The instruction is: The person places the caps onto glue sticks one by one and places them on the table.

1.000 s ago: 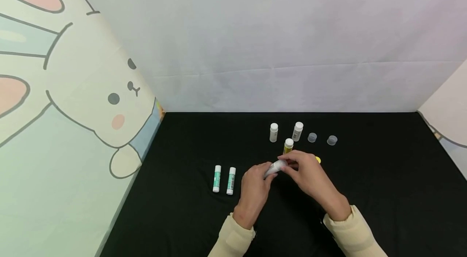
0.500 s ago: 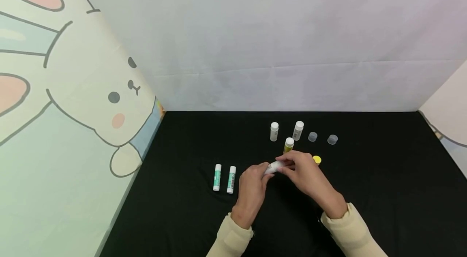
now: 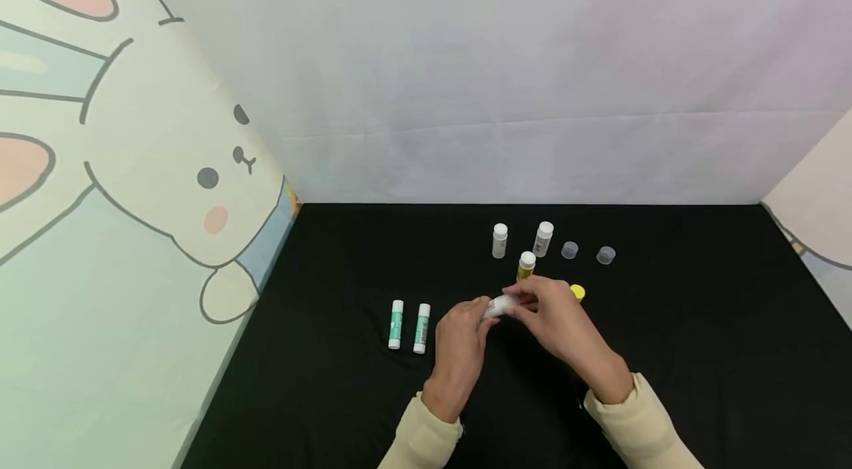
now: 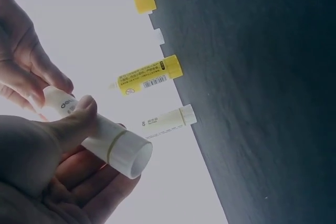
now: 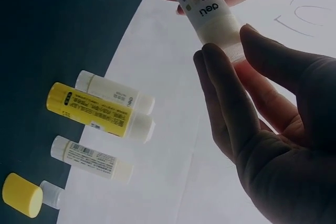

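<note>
Between both hands, a white glue stick [image 3: 498, 305] marked "deli" is held at a slant. My left hand [image 3: 459, 351] grips its body, thumb on top and fingers beneath, as the left wrist view shows with the base [image 4: 131, 156] facing outward. My right hand [image 3: 562, 317] pinches the other end, where a clear ribbed cap [image 5: 235, 52] shows between thumb and fingers. Just beyond the right fingers stands a yellow glue stick [image 3: 526, 266] with a white top. A yellow cap [image 3: 577, 292] is partly hidden behind the right hand.
Two white glue sticks, one [image 3: 499, 241] left of the other [image 3: 543, 240], stand farther back. Right of them lie two clear caps [image 3: 569, 250] [image 3: 606, 255]. Two green-and-white glue sticks [image 3: 396, 325] [image 3: 421, 328] are left of the hands on the black table [image 3: 333, 410].
Both hands have shifted slightly left with the white glue stick, still gripping it at both ends. More of the yellow cap shows beside the right hand. The other items stay put.
</note>
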`<state>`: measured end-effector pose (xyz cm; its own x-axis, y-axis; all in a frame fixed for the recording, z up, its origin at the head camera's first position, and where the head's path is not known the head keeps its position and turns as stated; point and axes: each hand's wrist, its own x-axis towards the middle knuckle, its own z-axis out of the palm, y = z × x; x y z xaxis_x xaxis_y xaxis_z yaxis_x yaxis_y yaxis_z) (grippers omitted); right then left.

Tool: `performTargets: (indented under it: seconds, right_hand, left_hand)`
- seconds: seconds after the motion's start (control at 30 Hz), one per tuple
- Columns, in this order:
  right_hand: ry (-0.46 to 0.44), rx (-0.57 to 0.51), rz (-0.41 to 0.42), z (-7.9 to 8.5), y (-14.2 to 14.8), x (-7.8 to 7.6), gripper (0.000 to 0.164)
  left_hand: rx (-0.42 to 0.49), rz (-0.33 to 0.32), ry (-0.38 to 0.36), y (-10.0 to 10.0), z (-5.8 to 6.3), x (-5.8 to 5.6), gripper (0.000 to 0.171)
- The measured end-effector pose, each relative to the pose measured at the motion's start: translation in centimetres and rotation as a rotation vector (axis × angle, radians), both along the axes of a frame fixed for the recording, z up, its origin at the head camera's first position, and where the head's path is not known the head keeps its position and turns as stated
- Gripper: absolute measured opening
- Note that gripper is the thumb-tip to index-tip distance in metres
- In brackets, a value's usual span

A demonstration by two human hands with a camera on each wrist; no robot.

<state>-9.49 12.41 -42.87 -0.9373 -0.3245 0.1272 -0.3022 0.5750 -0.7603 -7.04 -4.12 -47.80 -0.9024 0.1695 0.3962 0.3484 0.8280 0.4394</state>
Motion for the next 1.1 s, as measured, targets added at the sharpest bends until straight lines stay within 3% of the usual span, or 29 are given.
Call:
performTargets:
  seconds: [0.2, 0.4, 0.83, 1.1]
  right_hand:
    - [0.003, -0.013, 0.010, 0.2, -0.1, 0.1, 0.024]
    - [0.011, -0.032, 0.030, 0.3, 0.0, 0.1, 0.025]
    - [0.004, -0.071, 0.004, -0.2, 0.2, 0.1, 0.026]
    - [0.049, -0.086, 0.029, -1.0, -0.3, -0.3, 0.026]
  left_hand:
    - [-0.003, 0.001, 0.064, 0.0, 0.2, 0.2, 0.017]
    - [-0.022, 0.010, 0.076, 0.0, 0.4, 0.3, 0.019]
    - [-0.054, 0.018, 0.020, 0.0, 1.0, 0.3, 0.019]
    - [-0.034, 0.028, -0.023, -0.3, 1.2, 0.6, 0.019]
